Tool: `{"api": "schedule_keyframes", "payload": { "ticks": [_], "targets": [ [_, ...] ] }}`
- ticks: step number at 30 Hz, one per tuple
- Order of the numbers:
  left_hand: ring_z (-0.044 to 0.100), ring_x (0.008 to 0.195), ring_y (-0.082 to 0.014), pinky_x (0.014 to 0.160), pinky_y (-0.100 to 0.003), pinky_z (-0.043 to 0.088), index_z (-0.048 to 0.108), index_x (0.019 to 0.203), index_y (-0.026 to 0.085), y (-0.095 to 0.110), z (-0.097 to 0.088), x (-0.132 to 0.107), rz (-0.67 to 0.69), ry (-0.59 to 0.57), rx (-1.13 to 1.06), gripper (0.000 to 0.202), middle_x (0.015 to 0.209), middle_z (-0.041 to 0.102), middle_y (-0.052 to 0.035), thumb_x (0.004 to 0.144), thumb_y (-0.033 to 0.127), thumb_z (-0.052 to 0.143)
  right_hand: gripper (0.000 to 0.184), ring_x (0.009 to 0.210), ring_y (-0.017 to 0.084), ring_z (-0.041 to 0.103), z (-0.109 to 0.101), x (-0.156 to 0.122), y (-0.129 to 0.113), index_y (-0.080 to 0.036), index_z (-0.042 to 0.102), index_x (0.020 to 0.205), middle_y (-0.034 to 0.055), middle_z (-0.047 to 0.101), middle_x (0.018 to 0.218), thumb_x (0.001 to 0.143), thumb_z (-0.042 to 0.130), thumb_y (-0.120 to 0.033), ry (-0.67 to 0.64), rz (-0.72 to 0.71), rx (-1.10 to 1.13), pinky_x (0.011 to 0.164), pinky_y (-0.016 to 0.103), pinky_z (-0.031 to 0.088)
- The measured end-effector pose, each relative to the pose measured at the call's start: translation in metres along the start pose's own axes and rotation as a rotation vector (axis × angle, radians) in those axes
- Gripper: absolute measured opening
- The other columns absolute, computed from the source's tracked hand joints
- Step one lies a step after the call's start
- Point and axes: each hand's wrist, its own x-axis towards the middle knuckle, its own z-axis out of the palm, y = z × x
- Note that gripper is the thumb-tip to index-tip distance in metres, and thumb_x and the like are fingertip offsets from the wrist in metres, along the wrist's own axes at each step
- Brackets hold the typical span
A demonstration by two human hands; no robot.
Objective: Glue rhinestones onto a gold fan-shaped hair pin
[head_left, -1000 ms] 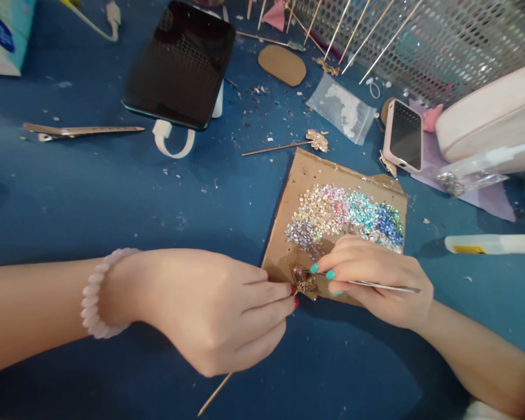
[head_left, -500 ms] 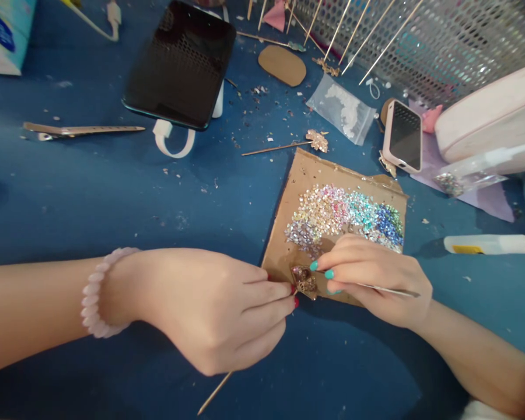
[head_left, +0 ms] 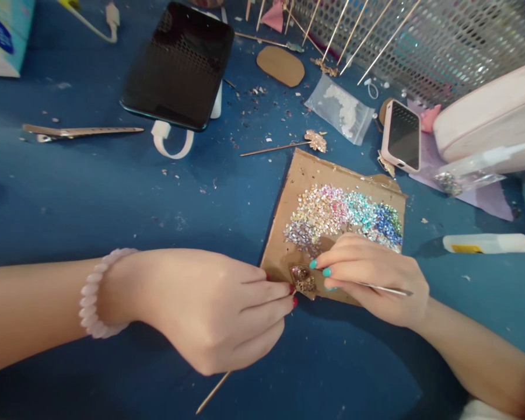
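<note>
My left hand (head_left: 219,309), with a pale bead bracelet, pinches a thin wooden stick (head_left: 213,392) whose lower end sticks out below the palm. At the fingertips is a small gold filigree ornament (head_left: 305,281), set with some shiny stones. My right hand (head_left: 371,280) is closed in a pen-like grip on slim metal tweezers (head_left: 389,290); their tips reach toward the ornament and are hard to make out. Beneath lies a cardboard piece (head_left: 277,248) that carries rhinestones (head_left: 326,210) sorted by colour, from purple and yellow through pink and turquoise to blue.
Behind the cardboard lie another ornament on a stick (head_left: 315,141), a small plastic bag (head_left: 341,109) and a pink-cased phone (head_left: 401,135). A larger dark phone (head_left: 179,67) and a hair clip (head_left: 83,132) are left. A glue pen (head_left: 485,243) is right; a perforated basket (head_left: 446,52) stands behind.
The whole view has shifted very slightly. Both hands keep their grips, and the tweezers stay beside the ornament with hardly any movement.
</note>
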Motion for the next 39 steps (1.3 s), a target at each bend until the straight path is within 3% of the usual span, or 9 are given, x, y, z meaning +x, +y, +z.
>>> {"api": "schedule_keyframes", "payload": {
  "ticks": [18, 28, 34, 39],
  "targets": [
    [0.068, 0.094, -0.0205, 0.076, -0.028, 0.061, 0.071, 0.094, 0.016, 0.000, -0.001, -0.001, -0.003, -0.005, -0.004, 0.027, 0.103, 0.071, -0.0043, 0.090, 0.016, 0.044, 0.008, 0.067, 0.014, 0.066, -0.004, -0.006, 0.002, -0.019, 0.062, 0.086, 0.0050, 0.073, 0.078, 0.081, 0.065, -0.014, 0.087, 0.051, -0.024, 0.066, 0.033, 0.052],
    [0.068, 0.096, -0.0195, 0.078, -0.026, 0.060, 0.071, 0.094, 0.017, -0.001, -0.003, 0.001, -0.002, -0.020, 0.037, 0.026, 0.101, 0.072, -0.0035, 0.090, 0.016, 0.046, 0.011, 0.069, 0.016, 0.067, -0.004, -0.011, 0.002, -0.021, 0.064, 0.089, 0.0045, 0.072, 0.079, 0.080, 0.066, -0.016, 0.207, 0.166, 0.188, 0.065, 0.034, 0.056],
    [0.067, 0.097, -0.0205, 0.077, -0.027, 0.061, 0.071, 0.093, 0.016, -0.001, -0.002, 0.000, 0.001, -0.016, 0.049, 0.022, 0.101, 0.072, -0.0041, 0.089, 0.018, 0.050, 0.022, 0.070, 0.016, 0.067, -0.011, -0.014, 0.008, -0.024, 0.064, 0.095, 0.0022, 0.072, 0.078, 0.080, 0.064, -0.008, 0.268, 0.082, 0.005, 0.064, 0.034, 0.055],
    [0.066, 0.099, -0.0203, 0.078, -0.026, 0.061, 0.071, 0.095, 0.016, -0.001, -0.004, -0.001, -0.003, -0.041, 0.053, 0.022, 0.102, 0.071, -0.0041, 0.089, 0.018, 0.050, 0.017, 0.068, 0.017, 0.067, -0.018, -0.014, 0.023, -0.024, 0.064, 0.090, 0.0022, 0.072, 0.075, 0.079, 0.066, -0.011, 0.330, 0.029, -0.223, 0.064, 0.035, 0.054]
  ]
}}
